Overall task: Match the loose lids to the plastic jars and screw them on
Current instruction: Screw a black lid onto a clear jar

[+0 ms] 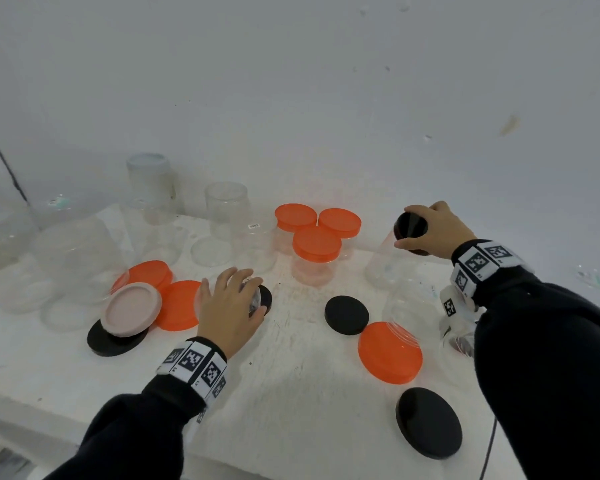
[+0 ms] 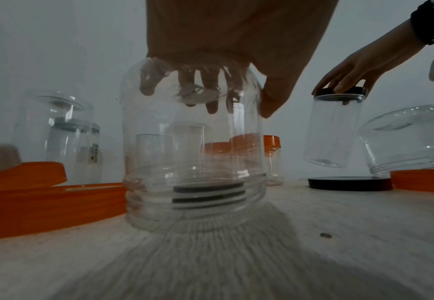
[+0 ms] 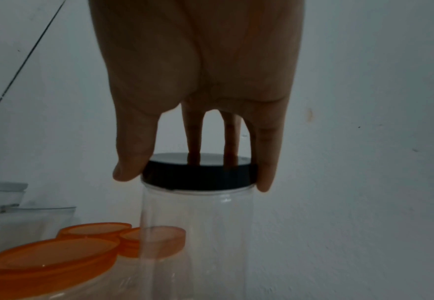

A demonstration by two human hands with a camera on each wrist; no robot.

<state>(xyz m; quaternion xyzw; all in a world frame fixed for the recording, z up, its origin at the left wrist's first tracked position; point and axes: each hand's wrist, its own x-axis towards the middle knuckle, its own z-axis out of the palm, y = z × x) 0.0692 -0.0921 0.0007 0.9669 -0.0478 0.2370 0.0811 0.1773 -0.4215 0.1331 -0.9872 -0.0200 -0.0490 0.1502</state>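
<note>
My left hand [image 1: 238, 299] grips the base of a clear jar [image 2: 192, 152] that stands mouth down on the white table [image 1: 291, 393]. A black lid [image 1: 266, 298] lies right beside that jar, partly hidden by my fingers. My right hand [image 1: 430, 230] grips from above a black lid [image 3: 200, 172] that sits on a tall clear jar [image 1: 387, 265]. In the left wrist view this jar [image 2: 331, 132] hangs tilted above the table.
Loose lids lie about: black ones [image 1: 347, 315] [image 1: 428, 422], orange ones [image 1: 390, 351] [image 1: 179, 304], and a pink one [image 1: 132, 308] on another black lid. Three orange-lidded jars [image 1: 317, 245] stand mid-back. Open clear jars [image 1: 226, 209] crowd the back left.
</note>
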